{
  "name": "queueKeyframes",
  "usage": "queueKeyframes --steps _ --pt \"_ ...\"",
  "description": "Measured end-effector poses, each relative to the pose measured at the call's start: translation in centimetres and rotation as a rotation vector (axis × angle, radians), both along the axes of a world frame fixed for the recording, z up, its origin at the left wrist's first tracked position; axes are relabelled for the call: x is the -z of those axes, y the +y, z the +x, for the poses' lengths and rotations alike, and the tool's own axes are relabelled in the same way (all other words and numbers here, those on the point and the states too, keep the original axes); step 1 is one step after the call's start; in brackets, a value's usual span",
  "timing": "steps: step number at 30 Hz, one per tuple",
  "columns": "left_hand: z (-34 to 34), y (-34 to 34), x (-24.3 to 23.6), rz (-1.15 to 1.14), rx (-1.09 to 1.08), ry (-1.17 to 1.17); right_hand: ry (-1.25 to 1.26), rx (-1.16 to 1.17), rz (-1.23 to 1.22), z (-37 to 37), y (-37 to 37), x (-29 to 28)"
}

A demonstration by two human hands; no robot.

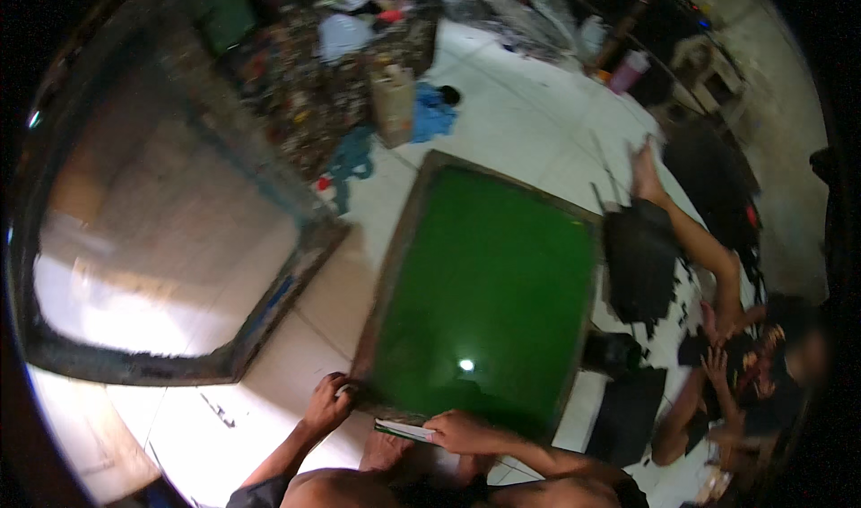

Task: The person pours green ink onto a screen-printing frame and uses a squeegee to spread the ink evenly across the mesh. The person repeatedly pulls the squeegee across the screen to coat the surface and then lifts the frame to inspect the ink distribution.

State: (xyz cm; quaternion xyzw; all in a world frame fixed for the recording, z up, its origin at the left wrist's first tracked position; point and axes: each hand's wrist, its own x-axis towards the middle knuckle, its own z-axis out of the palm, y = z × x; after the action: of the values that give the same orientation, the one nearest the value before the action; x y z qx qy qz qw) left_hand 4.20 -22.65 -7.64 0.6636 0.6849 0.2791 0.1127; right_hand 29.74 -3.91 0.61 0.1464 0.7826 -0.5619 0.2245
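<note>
A wooden-framed screen [484,302] with a glossy green face, like a screen-printing screen, lies tilted in front of me. My left hand [330,404] is at the frame's near left corner. Its fingers are curled, with a small pale spot between them that is too small to name. My right hand [456,433] grips the right end of a long, flat white strip with a green edge [404,431]. That strip sits along the screen's near edge; whether it touches the frame I cannot tell. Beneath it show my bare feet [395,452].
At left stands another large frame [238,357] with a see-through mesh. Beyond are a stained pile [296,104], a beige jerrycan [392,104] and blue cloth [434,113]. Black sheets [639,261] lie to the right, where another person [762,373] sits on the tiled floor [511,86].
</note>
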Motion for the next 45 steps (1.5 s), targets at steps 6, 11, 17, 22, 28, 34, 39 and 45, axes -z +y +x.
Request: queueKeyframes --steps 6,11,17,22,28,34,39,45 --pt "0.6 0.9 -0.1 -0.024 -0.07 -0.049 0.075 1.253 -0.471 14.6 8.1 -6.9" --pt "1.5 0.4 0.3 -0.008 -0.09 0.135 0.238 1.646 0.776 21.8 7.7 -12.1" --pt "0.2 -1.2 5.0 -0.124 -0.26 -0.437 0.053 1.071 1.593 22.5 8.3 -5.2" --pt "0.2 -1.7 4.5 -0.136 -0.28 -0.485 0.007 0.961 1.59 23.3 8.2 -2.2" --pt "2.6 0.0 1.0 -0.091 -0.291 -0.053 -0.402 0.915 1.647 28.7 7.5 -1.2" --pt "0.4 -0.9 3.9 0.035 -0.084 -0.013 -0.487 0.907 1.765 32.1 5.0 -6.0" --pt "0.9 -1.7 5.1 -0.172 -0.507 -1.108 -0.092 1.008 1.575 22.9 10.3 -13.7" --pt "0.7 -0.1 0.9 -0.085 -0.003 0.077 0.297 0.544 1.366 5.5 27.9 -7.5"
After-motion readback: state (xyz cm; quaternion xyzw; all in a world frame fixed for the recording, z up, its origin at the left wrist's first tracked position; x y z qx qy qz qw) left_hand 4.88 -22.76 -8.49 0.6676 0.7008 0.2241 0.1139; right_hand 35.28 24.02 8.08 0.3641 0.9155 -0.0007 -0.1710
